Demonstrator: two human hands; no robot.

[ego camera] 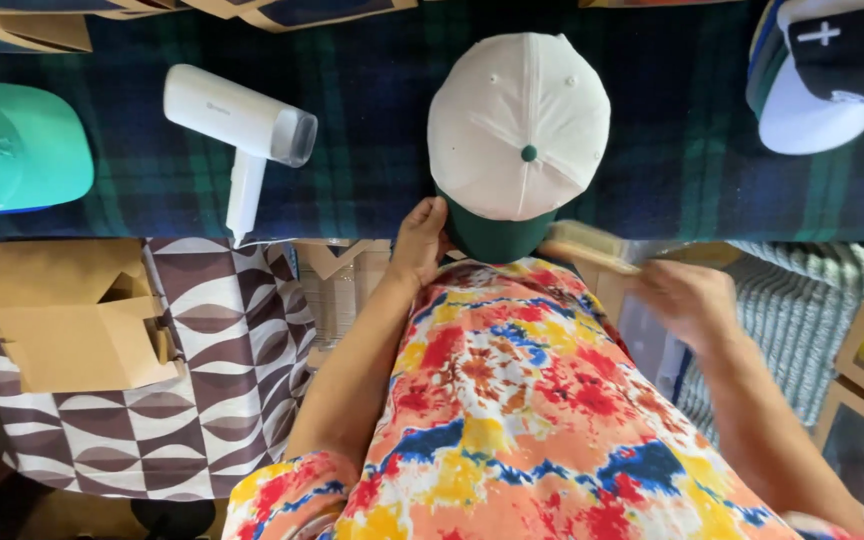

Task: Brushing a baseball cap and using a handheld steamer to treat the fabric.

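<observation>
A: Where's the cap?
B: Cream crown, green brim, lying on the plaid cloth at the table's near edge, brim toward the person.

A: Hands?
B: Left hand has fingers curled against the brim's left side, touching it; can't tell if it's pinched. Right hand is blurred, off the cap, holding nothing that I can see.

A: Handling?
B: Probably light, with a soft fabric crown that dents and a stiffer brim. The brim is the best hold.

A: Packages?
B: Folded brown cardboard box at lower left on patterned fabric. White handheld steamer to the left, teal cap at far left, stacked caps at top right.
</observation>
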